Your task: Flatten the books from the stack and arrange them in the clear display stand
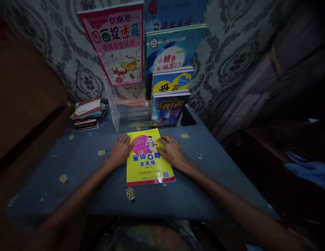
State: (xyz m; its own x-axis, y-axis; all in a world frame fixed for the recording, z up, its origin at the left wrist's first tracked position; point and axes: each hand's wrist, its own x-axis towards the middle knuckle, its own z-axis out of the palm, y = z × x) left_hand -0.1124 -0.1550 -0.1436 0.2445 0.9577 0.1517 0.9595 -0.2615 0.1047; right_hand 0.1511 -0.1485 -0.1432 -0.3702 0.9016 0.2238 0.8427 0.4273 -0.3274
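A yellow workbook [143, 170] with a red strip along its bottom edge lies on the cloth-covered table, its cover facing up. My left hand [120, 150] grips its left edge, the fingers close together. At the opposite edge, my right hand [172, 150] holds the book with the thumb over the cover; some of its fingers are partly hidden. Just beyond the workbook stands a clear acrylic book rack [132, 122]. In its right side are a dark blue book [169, 109], a blue and yellow book [175, 78] and taller blue books behind them.
A pink picture book [120, 45] stands in the rack's upper left. Several small books [87, 111] are stacked at the back left of the table [99, 195]. A flat black object [187, 116] lies right of the rack. Patterned wallpaper [222, 45] and a curtain [246, 87] border the table.
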